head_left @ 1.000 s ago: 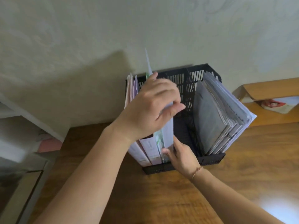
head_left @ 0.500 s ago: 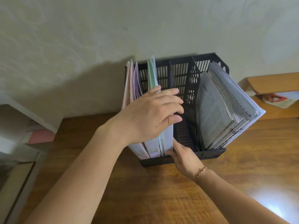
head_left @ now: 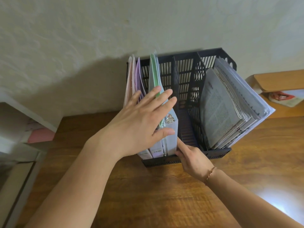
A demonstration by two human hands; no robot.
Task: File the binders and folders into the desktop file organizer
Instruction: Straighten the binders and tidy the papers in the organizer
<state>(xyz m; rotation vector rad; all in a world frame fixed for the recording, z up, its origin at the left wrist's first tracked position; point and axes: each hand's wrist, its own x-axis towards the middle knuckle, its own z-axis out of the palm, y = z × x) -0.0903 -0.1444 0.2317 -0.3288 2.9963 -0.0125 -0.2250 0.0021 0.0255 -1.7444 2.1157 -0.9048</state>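
Black mesh file organizer (head_left: 189, 83) on a wooden desk (head_left: 164, 186), back against a pale wall (head_left: 82, 38). Three slots, divided by upright mesh panels.

Left slot: full of upright binders and folders. Pink folder (head_left: 129, 83) at the far left, then a purple folder (head_left: 139, 76), then a green folder (head_left: 153, 71) standing taller at the back, then a pale grey ring binder (head_left: 171, 134) hard against the first divider, its metal ring clip visible near the top edge. Two white labelled spines (head_left: 156, 151) at the front bottom of the same slot.

Middle slot: bare mesh floor in view.

Right slot: thick stack of grey printed papers and clear sleeves (head_left: 230, 109), leaning right and overhanging the organizer's right end.

Left hand (head_left: 141, 122): spread flat, fingers extended and apart, palm against the tops and front edges of the left-slot files; fingertips over the green folder and the binder's top, thumb across the binder's front edge. Pressing, not gripping anything.

Right hand (head_left: 192, 157): low at the organizer's front rail, index finger stretched up along the binder's lower right corner, remaining fingers curled under at the base. Touching the binder; whether anything is actually pinched cannot be told.

Thin bracelet (head_left: 210, 173) on the right wrist.

Binder just right of the left palm, directly above the right hand.
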